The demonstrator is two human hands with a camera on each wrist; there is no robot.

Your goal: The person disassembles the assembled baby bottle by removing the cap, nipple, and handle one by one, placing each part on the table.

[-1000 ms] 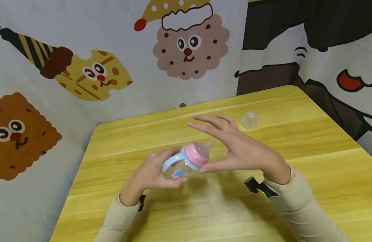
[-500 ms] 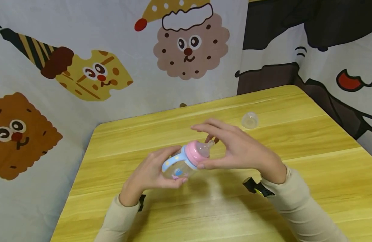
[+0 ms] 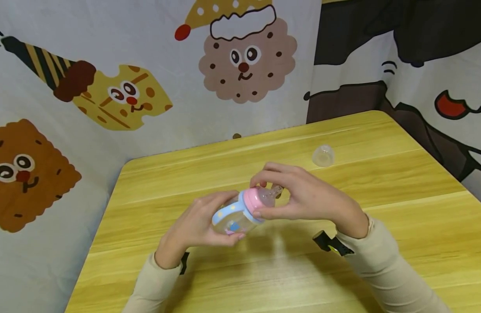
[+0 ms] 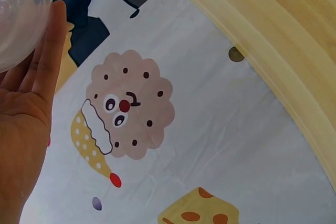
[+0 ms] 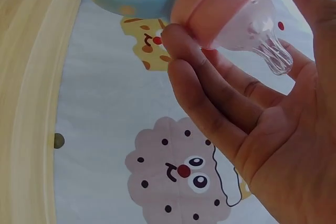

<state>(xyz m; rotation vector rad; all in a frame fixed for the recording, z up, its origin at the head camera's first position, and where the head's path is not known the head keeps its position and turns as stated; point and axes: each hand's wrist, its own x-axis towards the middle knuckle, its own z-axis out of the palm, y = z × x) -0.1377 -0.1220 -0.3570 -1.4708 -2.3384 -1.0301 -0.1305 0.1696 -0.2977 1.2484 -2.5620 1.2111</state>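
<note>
A baby bottle (image 3: 240,221) with a clear body, a light-blue handle (image 3: 226,211), a pink collar (image 3: 253,199) and a clear nipple (image 3: 271,194) is tilted in the air, nipple toward the right. My left hand (image 3: 195,221) holds its body from the left; in the left wrist view only the rounded clear bottom (image 4: 21,17) shows. The right hand (image 3: 312,195) pinches the collar between thumb and fingers, with the nipple pointing into its palm. In the right wrist view, fingertips (image 5: 176,40) touch the collar's edge.
Beyond the right hand, a clear dome-shaped cap (image 3: 323,155) sits on the wooden table (image 3: 381,182). A cloth printed with cartoon biscuits (image 3: 246,65) hangs behind the table. Black straps with small devices are on both wrists.
My right hand's fingers have come down from a spread pose and taken hold of the pink collar. The bottle has shifted slightly right and down. The clear cap has not moved.
</note>
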